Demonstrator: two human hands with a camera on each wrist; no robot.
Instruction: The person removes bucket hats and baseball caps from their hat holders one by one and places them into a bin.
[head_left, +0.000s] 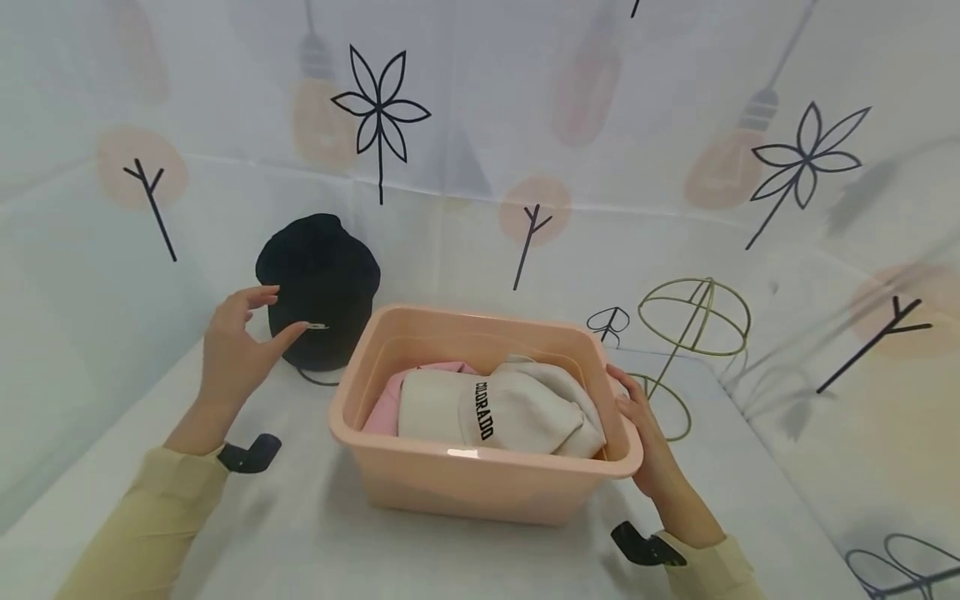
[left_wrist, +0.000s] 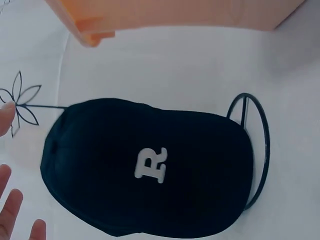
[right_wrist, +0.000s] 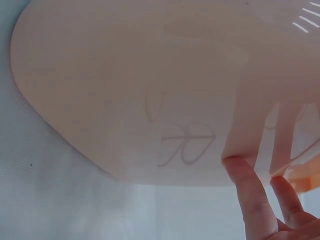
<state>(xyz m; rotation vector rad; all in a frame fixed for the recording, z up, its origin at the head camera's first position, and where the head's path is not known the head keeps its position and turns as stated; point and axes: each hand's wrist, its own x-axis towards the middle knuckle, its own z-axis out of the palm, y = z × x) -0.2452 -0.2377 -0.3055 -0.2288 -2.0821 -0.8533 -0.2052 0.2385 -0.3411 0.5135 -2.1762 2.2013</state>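
A black cap (head_left: 322, 283) with a white letter R sits on a dark wire stand (left_wrist: 267, 150) at the back left. My left hand (head_left: 240, 342) is held in front of it, thumb and fingers spread; in the left wrist view the fingers (left_wrist: 10, 212) are apart from the cap. My right hand (head_left: 645, 425) holds the right end of a peach plastic basin (head_left: 480, 492), and the right wrist view shows fingertips (right_wrist: 235, 162) against its outer wall. Inside the basin lie a cream cap (head_left: 517, 404) marked COLORADO and something pink (head_left: 382, 408), partly hidden beneath it.
A gold wire stand (head_left: 693, 321) with round top and base rises behind the basin's right end, its base partly hidden. A printed cloth (head_left: 465, 125) hangs behind the white tabletop (head_left: 300, 533) and along the sides.
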